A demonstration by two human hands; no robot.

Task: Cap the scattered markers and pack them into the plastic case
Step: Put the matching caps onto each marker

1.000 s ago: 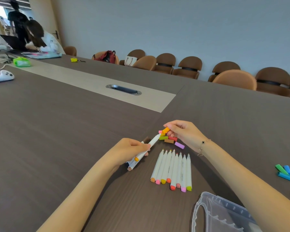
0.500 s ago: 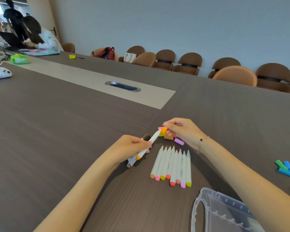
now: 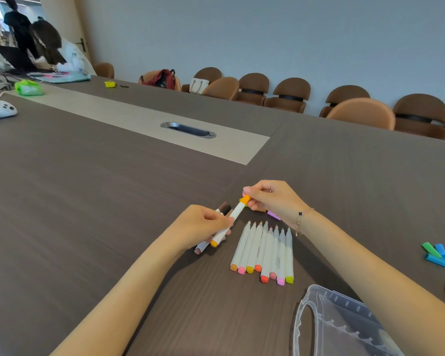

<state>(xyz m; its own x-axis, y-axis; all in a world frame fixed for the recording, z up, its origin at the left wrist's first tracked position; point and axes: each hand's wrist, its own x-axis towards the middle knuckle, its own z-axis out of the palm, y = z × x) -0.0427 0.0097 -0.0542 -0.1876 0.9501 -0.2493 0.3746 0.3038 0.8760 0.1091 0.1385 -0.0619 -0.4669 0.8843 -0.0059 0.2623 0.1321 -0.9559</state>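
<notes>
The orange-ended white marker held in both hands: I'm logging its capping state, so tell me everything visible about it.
The orange-ended white marker has a slim, smooth white barrel that looks plastic, with an orange butt end low left. It is held tilted above the dark wood-grain table. The left hand grips its lower barrel alongside other markers; the right hand pinches an orange cap on its upper tip. Whether the cap is fully seated cannot be told.

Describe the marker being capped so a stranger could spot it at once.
On the dark table, find the row of markers lying flat near the clear plastic case. Just left of it, the left hand grips a white marker off the table. Only this one has the right hand pinching an orange cap at its tip.
</notes>
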